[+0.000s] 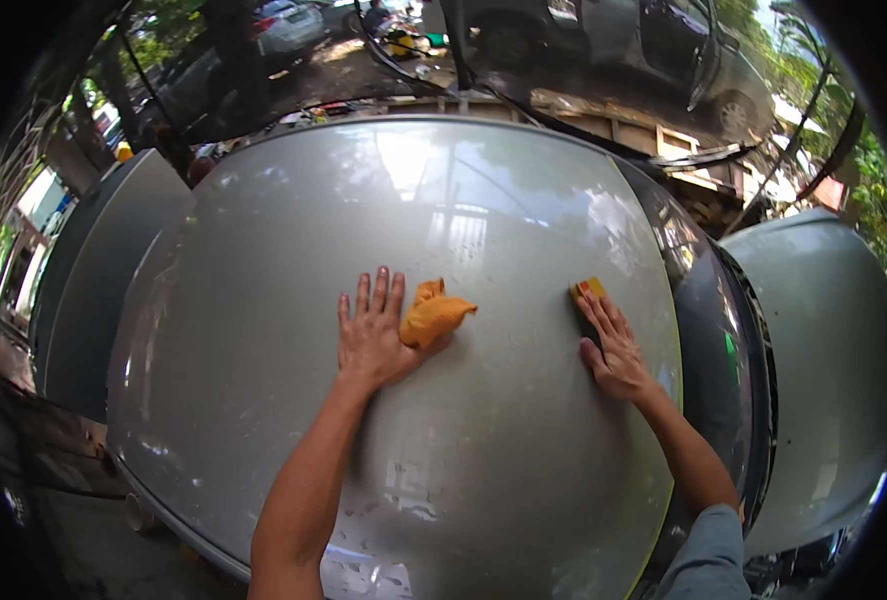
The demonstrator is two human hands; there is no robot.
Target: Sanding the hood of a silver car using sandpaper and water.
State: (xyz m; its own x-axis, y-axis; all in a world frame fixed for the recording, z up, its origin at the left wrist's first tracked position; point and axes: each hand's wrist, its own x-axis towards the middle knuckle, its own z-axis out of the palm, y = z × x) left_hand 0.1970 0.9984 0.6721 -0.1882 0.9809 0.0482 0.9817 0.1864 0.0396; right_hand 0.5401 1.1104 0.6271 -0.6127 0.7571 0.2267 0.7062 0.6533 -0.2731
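A grey car panel [264, 300] fills the view, glossy and curved; both hands lie on it. The left hand [372, 335] is spread flat on the panel, fingers wide, its thumb side touching a crumpled orange cloth [434, 315] that sits near the panel's middle; the right hand [614, 345] presses, fingers extended, on a small yellow sanding block [586, 291] nearer the panel's right edge; cloth and block lie well apart; parked cars [604, 40] stand beyond the panel's far edge.
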